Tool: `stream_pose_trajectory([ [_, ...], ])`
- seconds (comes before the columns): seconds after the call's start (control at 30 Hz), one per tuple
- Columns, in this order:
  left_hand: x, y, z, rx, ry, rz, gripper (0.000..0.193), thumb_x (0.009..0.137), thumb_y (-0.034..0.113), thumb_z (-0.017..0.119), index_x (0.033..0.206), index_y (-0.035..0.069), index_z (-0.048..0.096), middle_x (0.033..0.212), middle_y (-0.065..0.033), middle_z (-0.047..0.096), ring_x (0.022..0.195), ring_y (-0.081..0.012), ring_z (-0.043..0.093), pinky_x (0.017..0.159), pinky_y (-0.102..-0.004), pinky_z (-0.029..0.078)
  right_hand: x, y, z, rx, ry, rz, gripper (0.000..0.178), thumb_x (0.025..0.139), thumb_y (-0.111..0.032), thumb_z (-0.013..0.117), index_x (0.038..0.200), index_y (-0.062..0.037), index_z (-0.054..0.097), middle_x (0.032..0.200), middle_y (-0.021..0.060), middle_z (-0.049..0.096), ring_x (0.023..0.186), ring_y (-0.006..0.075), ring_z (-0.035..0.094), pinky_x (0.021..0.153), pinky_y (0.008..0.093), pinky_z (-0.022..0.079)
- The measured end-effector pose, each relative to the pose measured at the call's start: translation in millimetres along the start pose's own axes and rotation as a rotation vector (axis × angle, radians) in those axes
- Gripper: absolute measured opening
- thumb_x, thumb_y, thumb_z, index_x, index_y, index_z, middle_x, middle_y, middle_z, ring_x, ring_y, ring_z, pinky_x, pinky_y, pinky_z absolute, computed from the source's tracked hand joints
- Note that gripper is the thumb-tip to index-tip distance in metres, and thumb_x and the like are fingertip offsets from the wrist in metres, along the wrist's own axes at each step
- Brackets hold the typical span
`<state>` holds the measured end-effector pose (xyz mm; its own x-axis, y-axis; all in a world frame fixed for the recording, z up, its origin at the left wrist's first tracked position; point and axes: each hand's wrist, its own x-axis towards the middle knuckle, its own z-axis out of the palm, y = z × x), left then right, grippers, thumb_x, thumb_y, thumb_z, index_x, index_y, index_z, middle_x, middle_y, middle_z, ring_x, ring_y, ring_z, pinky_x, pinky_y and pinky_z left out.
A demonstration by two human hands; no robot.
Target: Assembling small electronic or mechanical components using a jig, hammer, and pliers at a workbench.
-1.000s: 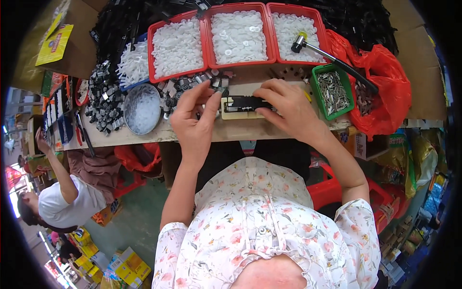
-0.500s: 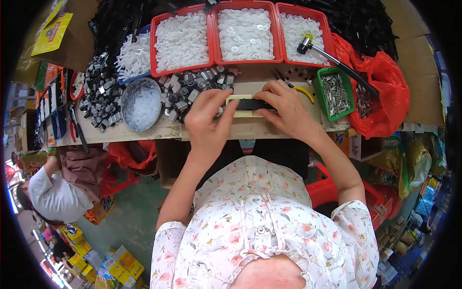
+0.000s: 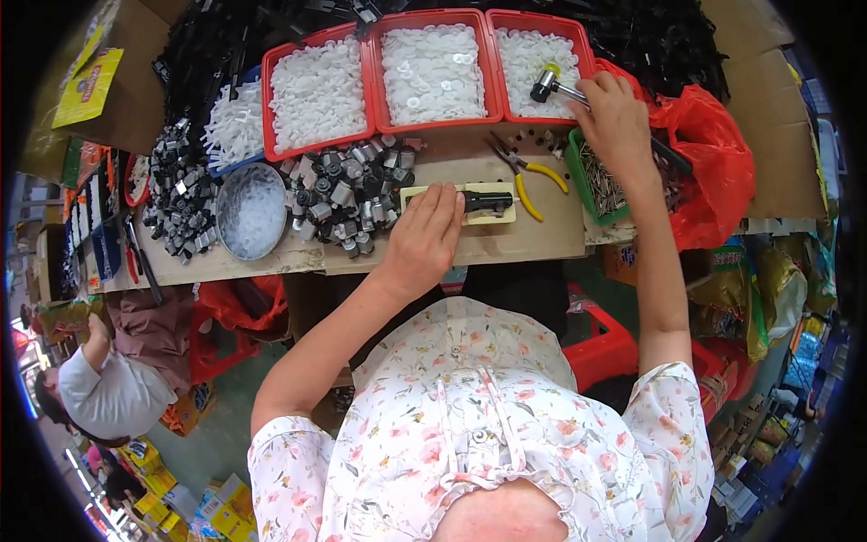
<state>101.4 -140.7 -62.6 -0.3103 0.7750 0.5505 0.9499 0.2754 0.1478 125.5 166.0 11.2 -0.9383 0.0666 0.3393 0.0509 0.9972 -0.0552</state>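
Note:
My left hand (image 3: 426, 233) lies flat over the left part of a cream rectangular block (image 3: 506, 213), fingers stretched side by side. A black elongated plastic part (image 3: 488, 201) rests in the block's recess, its left end hidden under those fingers. Up at the right, my right hand (image 3: 616, 126) has its fingers closed round the shaft of a small hammer (image 3: 545, 84) with a metal head and a yellow face. The hammer's head lies over the right red tray, and its black grip slants out below the hand toward a red bag.
Red trays (image 3: 372, 108) of white plastic pieces line the back. Metal-and-black parts (image 3: 343, 194) are heaped left of the block, beside a round metal dish (image 3: 251, 212). Yellow-handled pliers (image 3: 528, 190) and a green box (image 3: 591, 185) of metal pins lie right. A person (image 3: 117, 384) sits far left.
My right hand has left the black part and moved up right onto the hammer. The left hand has gone from gripping the block's side to lying across it. The whole view has shifted slightly.

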Motion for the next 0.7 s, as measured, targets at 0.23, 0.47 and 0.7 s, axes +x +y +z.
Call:
stream_pose_trajectory([
  [0.23, 4.8, -0.7, -2.6, 0.054, -0.040, 0.037, 0.042, 0.079, 0.006, 0.062, 0.115, -0.015, 0.063, 0.120, -0.0274, 0.061, 0.111, -0.0390, 0.062, 0.098, -0.0440, 0.051, 4.8, 21.7, 0.9, -0.117, -0.063, 0.026, 0.016, 0.091, -0.017, 0.067, 0.096, -0.0029, 0.061, 0.101, 0.0146, 0.060, 0.101, 0.0350, 0.059, 0.077, 0.0477, 0.050],
  [0.47, 3.0, -1.0, -4.8, 0.037, -0.012, 0.013, 0.041, 0.077, 0.002, 0.064, 0.115, -0.013, 0.063, 0.120, -0.0255, 0.062, 0.110, -0.0386, 0.063, 0.094, -0.0442, 0.053, -45.4, -55.5, -51.5, 0.444, -0.079, 0.088, 0.019, 0.094, -0.008, 0.063, 0.110, -0.0018, 0.054, 0.088, 0.0210, 0.061, 0.075, 0.0405, 0.063, 0.065, 0.0451, 0.051],
  [0.7, 2.5, -0.6, 1.3, 0.058, -0.001, 0.019, 0.039, 0.079, 0.003, 0.063, 0.115, -0.013, 0.064, 0.119, -0.0250, 0.062, 0.110, -0.0372, 0.063, 0.095, -0.0425, 0.053, -84.4, -83.3, -43.4, 0.319, -0.274, -0.071, 0.031, 0.092, -0.003, 0.063, 0.123, -0.0024, 0.056, 0.091, 0.0216, 0.068, 0.078, 0.0396, 0.068, 0.064, 0.0436, 0.053],
])
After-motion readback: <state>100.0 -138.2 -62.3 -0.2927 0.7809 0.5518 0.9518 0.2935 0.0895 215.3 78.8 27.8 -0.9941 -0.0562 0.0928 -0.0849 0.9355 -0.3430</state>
